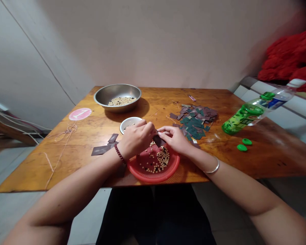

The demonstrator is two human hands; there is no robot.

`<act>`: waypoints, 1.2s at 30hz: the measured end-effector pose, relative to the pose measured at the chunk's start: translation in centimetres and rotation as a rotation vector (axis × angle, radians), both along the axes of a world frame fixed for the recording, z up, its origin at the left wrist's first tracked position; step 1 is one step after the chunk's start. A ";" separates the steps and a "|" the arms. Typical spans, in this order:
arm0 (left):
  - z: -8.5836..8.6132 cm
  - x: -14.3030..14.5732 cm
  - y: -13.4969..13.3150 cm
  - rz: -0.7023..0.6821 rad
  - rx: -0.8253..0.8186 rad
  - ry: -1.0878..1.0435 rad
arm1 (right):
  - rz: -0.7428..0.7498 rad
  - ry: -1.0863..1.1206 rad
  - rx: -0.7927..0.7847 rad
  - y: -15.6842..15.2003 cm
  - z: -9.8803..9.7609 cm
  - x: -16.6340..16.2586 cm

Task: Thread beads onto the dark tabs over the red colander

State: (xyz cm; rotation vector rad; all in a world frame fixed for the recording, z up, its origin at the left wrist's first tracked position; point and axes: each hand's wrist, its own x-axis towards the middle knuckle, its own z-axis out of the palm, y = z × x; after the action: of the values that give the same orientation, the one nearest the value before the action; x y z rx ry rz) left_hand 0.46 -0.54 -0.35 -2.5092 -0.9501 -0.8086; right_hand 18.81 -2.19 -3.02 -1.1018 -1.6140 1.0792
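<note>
Over the red plastic basket [135, 172], my left hand [139, 137] and my right hand [177, 139] meet with fingertips close together. Between them is a small dark brown flat piece [158, 140], which looks like a little pouch. My right thumb and fingers pinch it; my left fingers are closed at its upper edge, and their tips are partly hidden. Loose pale and black beads [163, 157] lie in the basket. Just behind my left hand stands a small white bowl [122, 126] with some beads inside, partly covered by the hand.
A steel bowl [102, 102] of beads stands at the back left. Right of centre lies a pile of brown and green pieces [193, 124]. More brown pieces [102, 149], pink string [68, 131], a round pink label [80, 114], plastic bottles [242, 117] and green caps [242, 147] are around.
</note>
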 end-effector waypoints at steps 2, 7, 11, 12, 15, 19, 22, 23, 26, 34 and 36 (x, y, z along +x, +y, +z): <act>0.1 0.1 -0.1 -0.005 0.033 -0.012 | 0.001 0.004 0.006 0.0 0.0 0.0; 0.2 0.2 -0.3 -0.035 0.103 -0.017 | -0.008 0.010 0.037 0.2 -0.2 0.1; 0.1 0.1 -0.3 -0.042 0.105 -0.022 | -0.028 0.036 0.041 0.2 -0.2 0.0; 0.1 0.1 -0.2 -0.032 0.100 -0.035 | -0.027 0.041 0.037 0.2 -0.1 0.0; 0.0 0.1 -0.1 -0.030 0.063 -0.046 | -0.023 0.046 0.020 0.2 0.0 0.0; -0.1 0.1 -0.1 -0.027 0.032 -0.069 | -0.021 0.049 0.025 0.2 0.0 0.0; -0.1 0.1 -0.1 -0.012 0.026 -0.106 | -0.014 0.042 0.025 0.2 0.0 0.1; -0.1 0.1 -0.1 -0.026 0.020 -0.098 | -0.015 0.042 0.023 0.2 0.0 0.0; 0.0 0.1 -0.2 -0.042 0.015 -0.075 | -0.015 0.051 0.030 0.2 0.0 0.0; -0.1 0.1 -0.1 -0.007 -0.022 -0.090 | -0.021 0.051 0.027 0.1 0.0 0.0; -0.1 0.1 -0.1 0.017 -0.017 -0.105 | -0.017 0.048 0.033 0.1 0.0 0.0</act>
State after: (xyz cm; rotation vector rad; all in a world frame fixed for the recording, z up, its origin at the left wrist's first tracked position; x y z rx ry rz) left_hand 0.55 -0.65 -0.43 -2.4906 -1.0154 -0.9391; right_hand 18.83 -2.06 -3.06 -1.0584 -1.5772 1.0568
